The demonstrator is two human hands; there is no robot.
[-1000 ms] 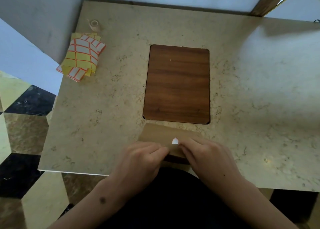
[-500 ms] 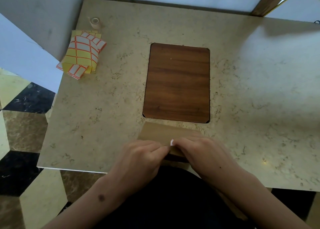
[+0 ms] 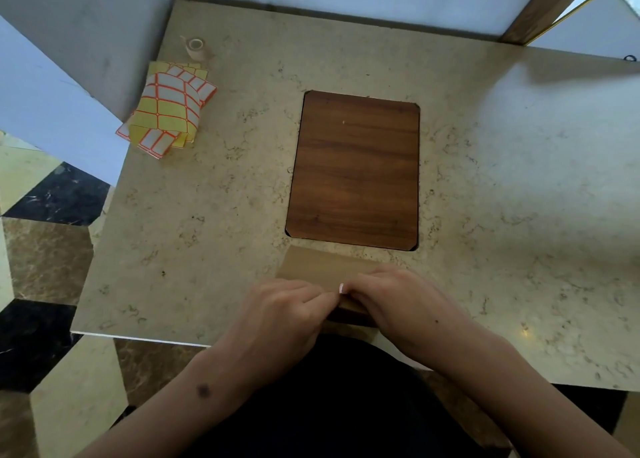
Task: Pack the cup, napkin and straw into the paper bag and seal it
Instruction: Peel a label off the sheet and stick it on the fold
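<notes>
Paper bag [image 3: 323, 267] is parked at the near edge of the beige stone-look table [image 3: 519, 180], just below the dark wood-grain board [image 3: 353, 170], with its top folded over toward the person. Cup, napkin and straw can't be seen anywhere, so whether they're inside can't be told. Left hand [image 3: 280, 315] is curled down onto the fold from the left, fingertips pinched in at the bag's middle. Right hand [image 3: 398, 301] is pressed onto the same fold from the right, and the two sets of fingertips almost meet. A tiny white sticker [image 3: 341, 288] with a red edge is seen right between them, stuck on or held against the fold; which hand has it can't really be told, it's mostly covered. Far off at the back left, a stack of yellow and white label sheets [image 3: 168, 111] is fanned out, and a small tape roll [image 3: 196, 47] is stood just behind it.
</notes>
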